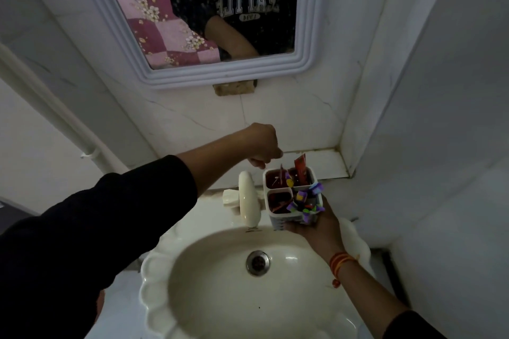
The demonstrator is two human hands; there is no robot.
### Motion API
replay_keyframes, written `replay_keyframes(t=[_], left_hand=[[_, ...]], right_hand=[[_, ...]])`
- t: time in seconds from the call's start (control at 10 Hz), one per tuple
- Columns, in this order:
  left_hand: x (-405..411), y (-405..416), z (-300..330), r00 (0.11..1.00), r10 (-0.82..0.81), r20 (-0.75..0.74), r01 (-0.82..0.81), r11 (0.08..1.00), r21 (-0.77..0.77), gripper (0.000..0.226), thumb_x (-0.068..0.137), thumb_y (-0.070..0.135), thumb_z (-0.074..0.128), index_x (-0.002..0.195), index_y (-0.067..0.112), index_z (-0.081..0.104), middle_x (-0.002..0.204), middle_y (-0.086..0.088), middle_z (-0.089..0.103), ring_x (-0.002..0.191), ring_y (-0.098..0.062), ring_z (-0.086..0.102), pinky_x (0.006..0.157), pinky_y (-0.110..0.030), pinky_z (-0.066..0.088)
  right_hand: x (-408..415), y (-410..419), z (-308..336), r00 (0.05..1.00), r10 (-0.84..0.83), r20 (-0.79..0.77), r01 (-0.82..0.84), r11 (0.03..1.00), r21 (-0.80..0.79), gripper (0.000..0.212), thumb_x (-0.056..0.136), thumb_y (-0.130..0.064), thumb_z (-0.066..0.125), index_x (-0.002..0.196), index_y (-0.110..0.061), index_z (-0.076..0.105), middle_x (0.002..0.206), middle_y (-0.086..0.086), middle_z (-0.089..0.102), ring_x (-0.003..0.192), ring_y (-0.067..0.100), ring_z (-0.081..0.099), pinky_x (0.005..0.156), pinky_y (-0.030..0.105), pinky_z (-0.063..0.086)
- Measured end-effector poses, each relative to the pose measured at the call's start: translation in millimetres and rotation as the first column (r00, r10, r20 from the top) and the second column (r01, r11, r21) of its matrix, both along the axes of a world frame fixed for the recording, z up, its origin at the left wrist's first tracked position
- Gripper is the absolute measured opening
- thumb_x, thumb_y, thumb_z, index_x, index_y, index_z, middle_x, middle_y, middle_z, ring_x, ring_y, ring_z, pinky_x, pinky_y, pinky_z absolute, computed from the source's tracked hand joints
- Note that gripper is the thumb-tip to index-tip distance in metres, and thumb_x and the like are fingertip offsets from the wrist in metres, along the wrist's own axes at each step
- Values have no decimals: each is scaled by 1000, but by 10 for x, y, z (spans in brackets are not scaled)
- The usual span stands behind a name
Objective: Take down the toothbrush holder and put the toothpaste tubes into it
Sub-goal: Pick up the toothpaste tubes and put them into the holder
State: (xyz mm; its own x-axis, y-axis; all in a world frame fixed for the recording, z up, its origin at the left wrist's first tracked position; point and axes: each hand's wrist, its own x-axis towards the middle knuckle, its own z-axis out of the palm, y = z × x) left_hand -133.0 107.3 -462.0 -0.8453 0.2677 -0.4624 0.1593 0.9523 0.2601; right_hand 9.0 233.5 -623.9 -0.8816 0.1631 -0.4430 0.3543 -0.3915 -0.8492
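My right hand (316, 224) holds the white toothbrush holder (278, 219) from below, above the back edge of the sink. The holder has several compartments. A red toothpaste tube (300, 169) stands in its far right compartment, and purple-topped toothbrushes (305, 202) fill the near right one. My left hand (263, 146) hovers just above the holder's far left compartment, fingers pinched together over a thin red item (281, 173); I cannot tell whether it grips it.
A cream scalloped sink (154, 270) with a metal drain (257, 263) lies below. A white tap (248, 198) stands left of the holder. A white-framed mirror (220, 74) hangs above, and a tiled ledge (330, 162) sits in the corner.
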Motion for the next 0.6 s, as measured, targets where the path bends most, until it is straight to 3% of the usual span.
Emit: replay_keyframes(t=[0.1,0.2,0.3,0.4,0.5,0.6], left_hand=[[-71,-90,-229,1000,7,22,-6,1000,-29,34,102,35,55,90,5,62,94,-14,76,72,-21,72,72,-29,62],[-47,-39,-388,996,34,88,-32,999,-20,44,103,43,49,79,8,59,72,-6,69,53,-12,63,57,-22,52],[-73,45,-365,994,102,42,-105,992,65,53,104,45,41,73,7,59,61,-4,65,47,-12,61,52,-21,45],[-210,95,-259,983,181,-1,-178,967,181,58,103,46,39,81,2,70,60,-5,69,50,-15,64,56,-22,47],[-393,199,-238,919,367,144,-393,817,422,56,96,51,48,108,0,67,96,-14,76,70,-24,74,70,-30,62],[-465,398,-256,833,468,295,-549,638,539,55,91,50,54,121,4,61,114,-14,71,84,-30,75,72,-35,65]], right_hand=[[22,-18,-35,1000,-2,-26,2,1000,1,76,67,-11,93,133,-12,55,111,-4,68,94,-1,68,69,6,50],[61,63,-103,998,54,-37,-44,972,230,71,66,4,90,129,-5,60,106,2,72,79,-12,69,63,7,56],[44,122,-19,993,76,-91,-21,868,496,70,58,-2,96,121,-15,68,102,-6,77,93,-1,71,84,30,63],[-167,279,135,990,48,-131,27,856,516,70,59,1,94,122,-13,68,101,-5,76,98,11,71,84,13,57],[-493,505,335,989,36,-145,38,875,483,62,67,12,86,124,-3,67,100,1,71,92,7,71,62,-8,45],[-758,694,391,991,25,-132,46,859,509,59,67,10,87,123,3,68,108,11,73,94,12,66,57,-10,39]])
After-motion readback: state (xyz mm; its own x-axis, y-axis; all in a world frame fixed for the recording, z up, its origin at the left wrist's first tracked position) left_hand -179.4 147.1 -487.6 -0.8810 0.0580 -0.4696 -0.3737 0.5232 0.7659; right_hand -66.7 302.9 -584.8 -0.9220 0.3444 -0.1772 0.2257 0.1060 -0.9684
